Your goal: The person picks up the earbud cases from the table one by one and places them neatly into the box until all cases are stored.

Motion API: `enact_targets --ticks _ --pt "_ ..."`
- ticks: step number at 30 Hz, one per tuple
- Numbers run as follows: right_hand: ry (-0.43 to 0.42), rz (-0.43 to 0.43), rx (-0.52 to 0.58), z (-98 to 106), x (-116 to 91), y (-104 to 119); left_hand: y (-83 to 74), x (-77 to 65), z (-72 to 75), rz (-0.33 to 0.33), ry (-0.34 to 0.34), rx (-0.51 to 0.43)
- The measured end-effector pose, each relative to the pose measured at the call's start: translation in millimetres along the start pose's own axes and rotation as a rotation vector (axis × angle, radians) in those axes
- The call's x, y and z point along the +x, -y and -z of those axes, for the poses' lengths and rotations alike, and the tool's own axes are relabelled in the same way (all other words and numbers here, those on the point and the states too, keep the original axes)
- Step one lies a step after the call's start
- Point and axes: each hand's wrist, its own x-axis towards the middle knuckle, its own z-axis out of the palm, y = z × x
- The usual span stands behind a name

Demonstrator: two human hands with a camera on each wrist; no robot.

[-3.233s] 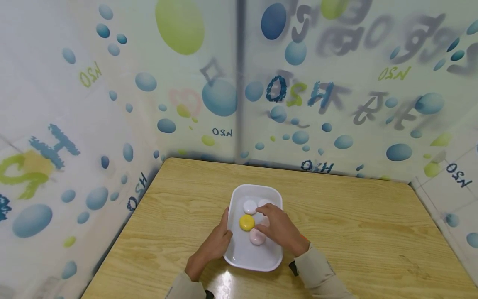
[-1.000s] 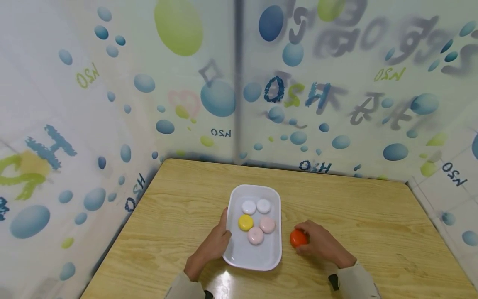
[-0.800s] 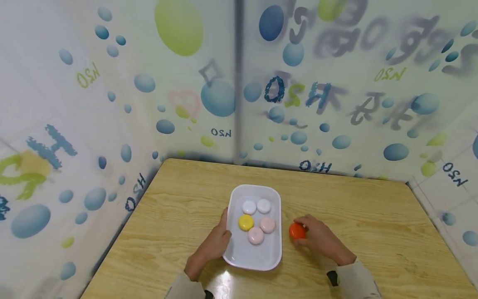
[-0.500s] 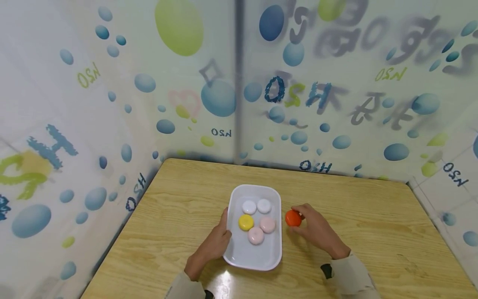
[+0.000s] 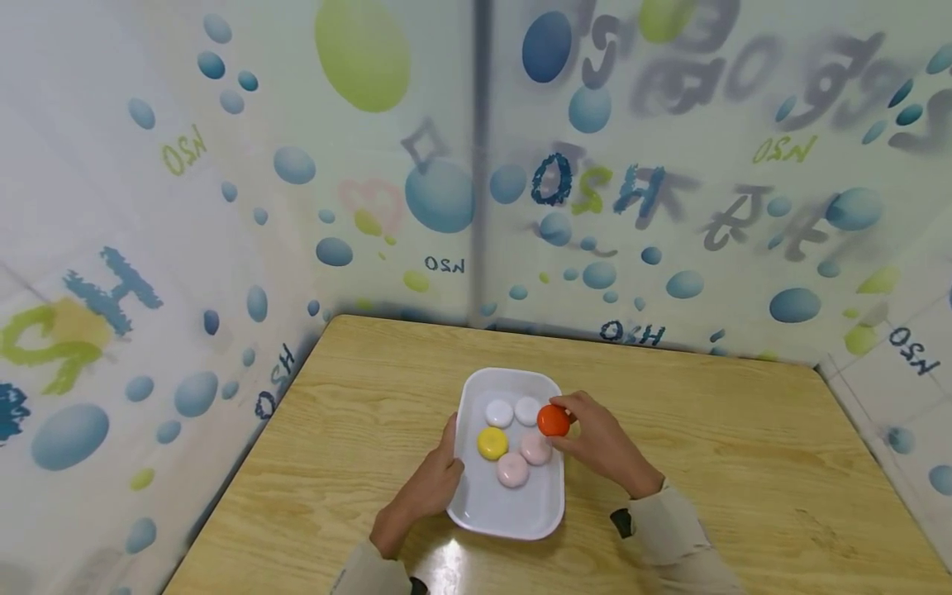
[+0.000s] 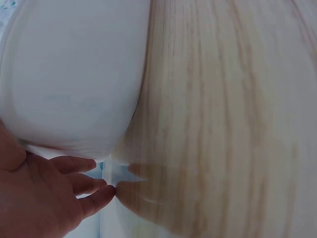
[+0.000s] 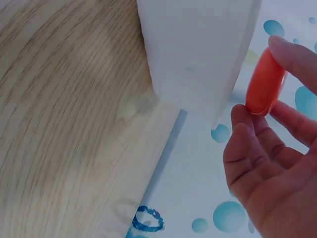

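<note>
In the head view a white tray (image 5: 513, 516) stands on the wooden table. My left hand (image 5: 435, 475) holds its left side, thumb at the rim and fingers along the outer wall. The left wrist view shows that hand (image 6: 47, 198) under the tray's side, several fingers stretched toward the tabletop. My right hand (image 5: 598, 438) pinches a glossy red round disc (image 5: 553, 420) over the tray's right rim. From the right wrist, the disc (image 7: 265, 84) appears edge-on between thumb and fingertips. Inside lie two white discs (image 5: 499, 413), a yellow disc (image 5: 492, 444) and two pale pink discs (image 5: 512, 470).
The wooden table (image 5: 706, 463) reaches back to walls covered in blue and green bubble-printed sheeting (image 5: 439, 198). Light glares off the tabletop in front of the tray. The tray's near half shows bare white floor below the discs.
My right hand let go of a pale pink disc in the tray, took the red disc from the table at right, and carried it left over the rim. The left hand stayed put.
</note>
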Motion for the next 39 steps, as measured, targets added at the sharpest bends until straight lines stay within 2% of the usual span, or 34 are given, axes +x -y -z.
enact_targets --ticks 5,16,28,39 --pt "0.015 0.010 0.016 -6 7 6 -2.4 -0.7 0.7 -0.010 0.016 -0.038" --pt "0.041 0.072 -0.010 -20 20 16 0.6 0.5 -0.3 -0.022 0.016 -0.040" --pt "0.073 0.068 -0.101 -29 24 22 0.7 0.0 0.8 -0.028 -0.003 -0.021" --pt "0.064 0.138 -0.219 -35 27 23 1.4 -0.2 0.2 -0.009 0.008 -0.041"
